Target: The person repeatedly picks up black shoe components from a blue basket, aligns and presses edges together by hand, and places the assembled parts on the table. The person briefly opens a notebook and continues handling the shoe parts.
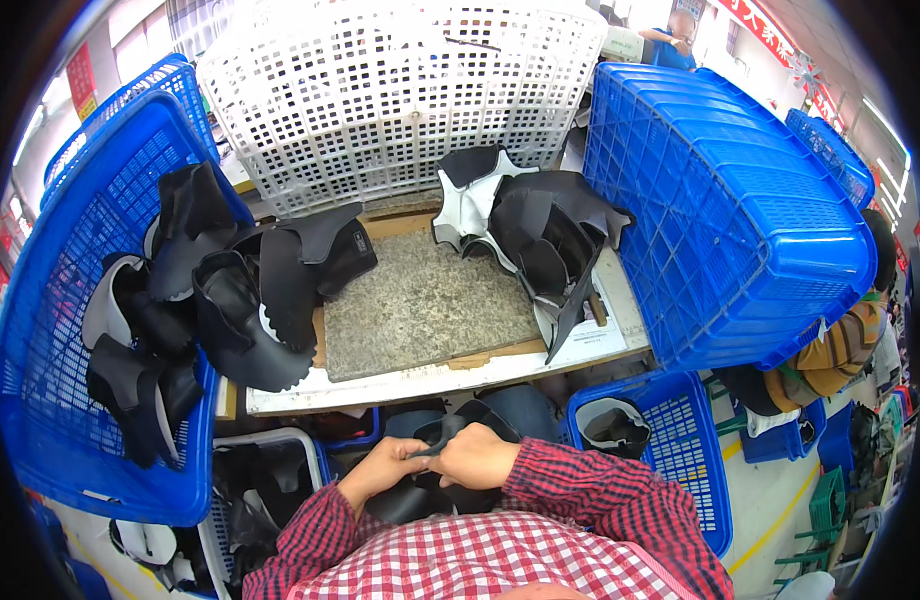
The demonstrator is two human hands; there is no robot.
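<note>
**In a bright workroom, at a white-edged desk [430,381], gripping a black piece [412,503] with left hand [385,468] and right hand [477,458]**

Works under red banners [760,25], facing a speckled stone slab [430,305] laid on the desk. Holds the black piece below the middle of the desk's front edge, close against a checked garment [450,555]. Pinches its upper edge in the left hand, thumb and fingers closed on it; clasps the same edge in the right hand, curled nearly into a fist, just beside the left fingertips. Cannot tell the full outline behind the hands.

Has, below the front right corner, a low blue basket [685,440] containing a black-and-white piece [615,428]; below the front left corner, a pale bin [308,447] of dark scraps [250,490].

Has, by the desk's left edge, heaped black uppers [280,300], partly over the slab; toward the right edge, a dark pile [555,230] with a white piece [470,210] at its left side; at the front right corner, a paper sheet [585,343].

Faces, beyond the left edge, a tilted blue basket [55,350] with more black parts [130,390]; beyond the right edge, a large blue basket [720,220] turned on its side; along the back edge, an upright white basket [380,110]. Farther right, has a person [845,345] in brown stripes nearby, and a co-worker [670,50] in blue toward the back.
</note>
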